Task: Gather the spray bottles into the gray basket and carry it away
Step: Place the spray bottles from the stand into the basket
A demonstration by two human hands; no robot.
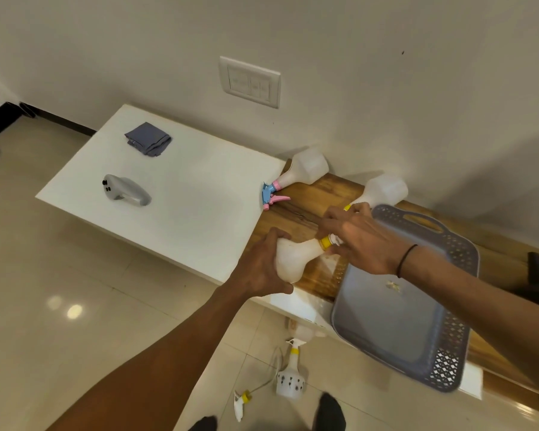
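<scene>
Both hands hold one white spray bottle (296, 256) with a yellow collar, lying sideways above the wooden bench. My left hand (262, 265) wraps its base; my right hand (352, 241) closes over its neck and head. The gray basket (448, 306) lies empty on the bench just right of the bottle, under my right forearm. A white bottle with a pink and blue trigger (296, 175) lies by the wall. Another white bottle (383, 191) lies behind my right hand. A bottle body (290, 374) stands on the floor, with a detached yellow-collared trigger head and tube (241, 402) beside it.
A white table (168, 188) stands left of the wooden bench (296, 209), with a folded blue-grey cloth (148, 140) and a grey handheld controller (125, 191) on it. The wall with a switch plate (251, 82) runs behind. Tiled floor lies below, and my dark-socked feet show at the bottom edge.
</scene>
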